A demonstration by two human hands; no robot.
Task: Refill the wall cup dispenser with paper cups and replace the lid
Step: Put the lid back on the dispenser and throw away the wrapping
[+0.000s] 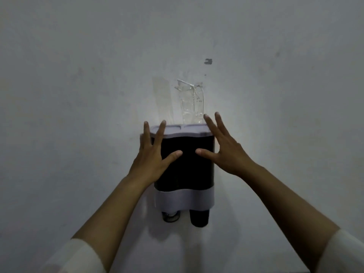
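The cup dispenser (187, 174) hangs on the wall at the centre, with a dark body, a pale grey lid (185, 132) on top and a pale grey band near the bottom. A dark cup (199, 217) sticks out of the right outlet below; the left outlet (171, 216) shows only a dark ring. My left hand (152, 152) lies spread on the dispenser's left side, fingertips at the lid's edge. My right hand (223, 148) is spread at the right side, thumb on the dark front. Neither hand holds anything.
Clear tape strips (190, 101) and an older tape patch (162, 99) stick to the white wall above the dispenser. A small dark mark (208, 61) sits higher up. White sleeves cover both forearms at the frame's bottom.
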